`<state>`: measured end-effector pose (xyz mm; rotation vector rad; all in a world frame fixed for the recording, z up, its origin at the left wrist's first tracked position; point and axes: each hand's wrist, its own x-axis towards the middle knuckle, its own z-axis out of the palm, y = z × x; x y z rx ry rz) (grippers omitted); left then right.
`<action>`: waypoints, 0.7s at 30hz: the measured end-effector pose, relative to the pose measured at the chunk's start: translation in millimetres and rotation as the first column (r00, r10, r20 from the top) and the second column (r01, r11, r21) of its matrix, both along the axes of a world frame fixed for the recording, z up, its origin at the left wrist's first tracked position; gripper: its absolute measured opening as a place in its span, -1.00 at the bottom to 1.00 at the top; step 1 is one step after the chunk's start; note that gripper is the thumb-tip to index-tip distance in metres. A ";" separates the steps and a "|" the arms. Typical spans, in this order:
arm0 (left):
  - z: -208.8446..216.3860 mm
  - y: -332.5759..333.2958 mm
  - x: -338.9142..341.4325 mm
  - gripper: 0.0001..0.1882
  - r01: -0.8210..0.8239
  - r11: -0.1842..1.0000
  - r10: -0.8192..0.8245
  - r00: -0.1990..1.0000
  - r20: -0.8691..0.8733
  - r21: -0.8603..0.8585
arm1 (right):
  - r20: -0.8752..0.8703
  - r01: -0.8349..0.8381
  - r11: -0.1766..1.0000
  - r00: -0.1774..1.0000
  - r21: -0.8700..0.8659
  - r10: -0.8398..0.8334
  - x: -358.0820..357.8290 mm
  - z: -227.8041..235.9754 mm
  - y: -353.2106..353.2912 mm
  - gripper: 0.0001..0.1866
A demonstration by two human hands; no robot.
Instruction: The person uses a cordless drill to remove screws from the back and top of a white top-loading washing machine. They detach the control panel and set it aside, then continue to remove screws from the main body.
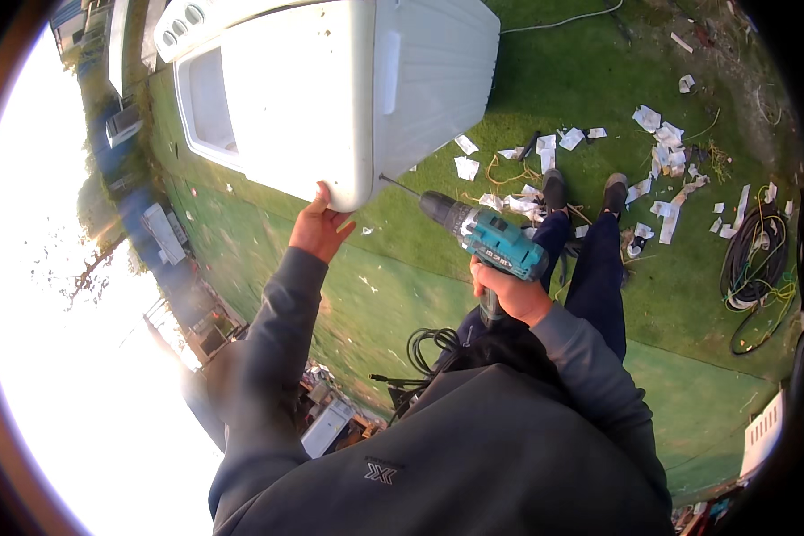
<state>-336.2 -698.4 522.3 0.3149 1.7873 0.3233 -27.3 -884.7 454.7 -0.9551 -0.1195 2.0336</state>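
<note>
The right hand (514, 290) is closed around the grip of a teal-and-black cordless drill (502, 239); whether a finger presses the trigger I cannot tell. The drill's long axis runs forward and to the left of that hand, ending in a long, thin dark metal bit (402, 186) aimed at the rounded near corner of a large white boxy appliance with round knobs (295, 107). The appliance lies ahead of both hands, mostly to the left of the drill, and the left hand is the nearer: its thumb rests on the pale panel just beside that corner, while the other fingers are loosely spread about the edge. The bit's tip is at the side wall, a little forward and to the right of the left fingertips; whether it touches the plastic or stops just short, I cannot tell. Beyond the right hand, torn white paper scraps (668, 147) litter the green turf-like ground (590, 71), and a coil of black cable (755, 259) lies well to its right.
</note>
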 end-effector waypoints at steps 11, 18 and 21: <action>-19.4 0.3 -13.4 -0.33 0.000 0.997 0.004 0.998 -0.060 0.079 | 0.082 -0.094 0.994 0.993 0.058 0.089 6.9 -12.6 0.2 -0.78; -40.3 -12.5 -35.3 -0.27 -0.017 0.997 0.019 0.999 -0.028 0.074 | 0.487 -0.128 0.971 0.873 0.201 0.015 44.0 -18.9 -16.9 -0.77; -43.4 -20.6 -32.7 -0.21 -0.025 0.998 0.025 1.000 -0.008 0.064 | 0.690 -0.107 0.993 0.723 0.058 0.038 91.7 -26.4 -44.3 -0.77</action>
